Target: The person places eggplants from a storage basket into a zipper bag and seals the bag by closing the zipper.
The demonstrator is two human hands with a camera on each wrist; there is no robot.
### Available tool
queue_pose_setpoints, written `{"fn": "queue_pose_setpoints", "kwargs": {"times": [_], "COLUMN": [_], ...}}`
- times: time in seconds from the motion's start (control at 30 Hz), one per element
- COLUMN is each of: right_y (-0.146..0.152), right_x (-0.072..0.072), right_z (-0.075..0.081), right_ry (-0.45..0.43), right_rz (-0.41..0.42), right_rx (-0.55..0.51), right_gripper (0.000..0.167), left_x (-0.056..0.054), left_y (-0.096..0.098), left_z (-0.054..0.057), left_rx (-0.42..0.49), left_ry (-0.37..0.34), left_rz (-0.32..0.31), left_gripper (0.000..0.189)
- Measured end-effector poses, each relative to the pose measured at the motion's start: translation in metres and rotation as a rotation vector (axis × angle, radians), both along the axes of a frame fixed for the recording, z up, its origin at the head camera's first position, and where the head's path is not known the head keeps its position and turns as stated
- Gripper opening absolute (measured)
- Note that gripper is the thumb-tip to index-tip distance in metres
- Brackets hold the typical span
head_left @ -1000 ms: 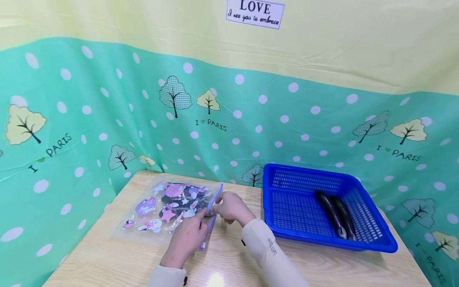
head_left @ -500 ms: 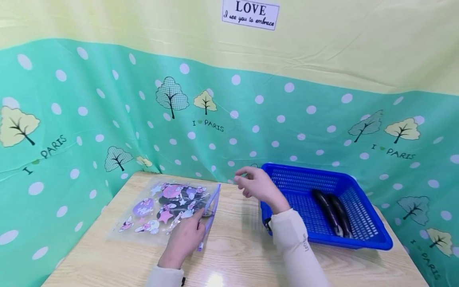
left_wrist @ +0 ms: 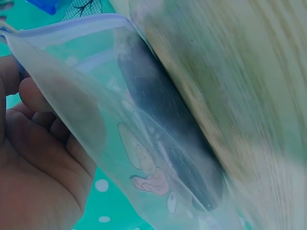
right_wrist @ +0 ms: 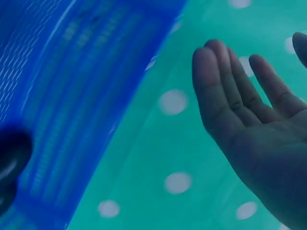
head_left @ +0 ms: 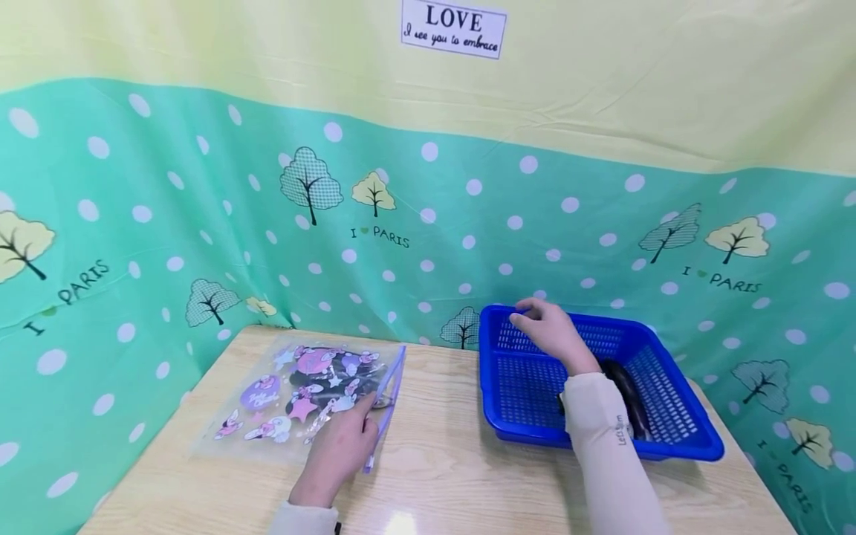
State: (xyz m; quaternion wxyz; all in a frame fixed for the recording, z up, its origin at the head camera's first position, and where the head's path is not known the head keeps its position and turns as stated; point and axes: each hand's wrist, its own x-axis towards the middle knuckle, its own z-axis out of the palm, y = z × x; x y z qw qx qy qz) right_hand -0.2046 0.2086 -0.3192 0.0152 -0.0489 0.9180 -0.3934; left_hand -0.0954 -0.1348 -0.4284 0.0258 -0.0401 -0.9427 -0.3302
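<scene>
A clear zip bag point(head_left: 266, 394) printed with cartoon rabbits and stars lies on the left of the table. Its purple zip edge point(head_left: 396, 371) faces right. Dark eggplant point(left_wrist: 165, 115) shows through the plastic in the left wrist view. My left hand point(head_left: 339, 444) pinches the bag at its mouth between thumb and fingers. Over the blue basket point(head_left: 490, 405), my right hand point(head_left: 553, 334) is lifted, its fingers loosely extended and holding nothing. Eggplants point(head_left: 628, 394) lie in the basket, partly hidden behind the right sleeve.
The wooden table point(head_left: 435, 461) meets a green dotted curtain point(head_left: 401, 290) at its back and sides. A small LOVE sign point(head_left: 455, 28) hangs high on the curtain. The basket's raised walls stand around the eggplants.
My right hand has let go of the bag's mouth and moved right, rising over the basket. My left hand has stayed on the bag. The view has shifted slightly.
</scene>
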Motion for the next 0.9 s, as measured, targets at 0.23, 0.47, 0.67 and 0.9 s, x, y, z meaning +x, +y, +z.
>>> {"fn": "queue_pose_setpoints", "kwargs": {"times": [0.23,0.47,0.67,0.9], "right_y": [0.035,0.068,0.088,0.106], "right_x": [-0.013,-0.02,-0.02,-0.022], "right_z": [-0.015,-0.038,-0.049,-0.059], "right_ry": [-0.053,-0.163,-0.281,-0.348], "right_rz": [-0.099,-0.093,-0.095,-0.057], "right_rx": [0.22,0.451,0.52,0.565], "right_gripper": [0.06,0.08,0.085,0.053], "left_x": [0.001,0.004,0.004,0.002], "left_y": [0.0,0.001,0.0,0.001], "left_z": [0.0,-0.002,-0.002,0.0], "left_rx": [0.012,0.008,0.001,0.004], "left_ry": [-0.02,-0.026,-0.028,-0.032], "left_rz": [-0.006,-0.005,0.001,-0.004], "left_gripper": [0.053,0.053,0.053,0.053]}}
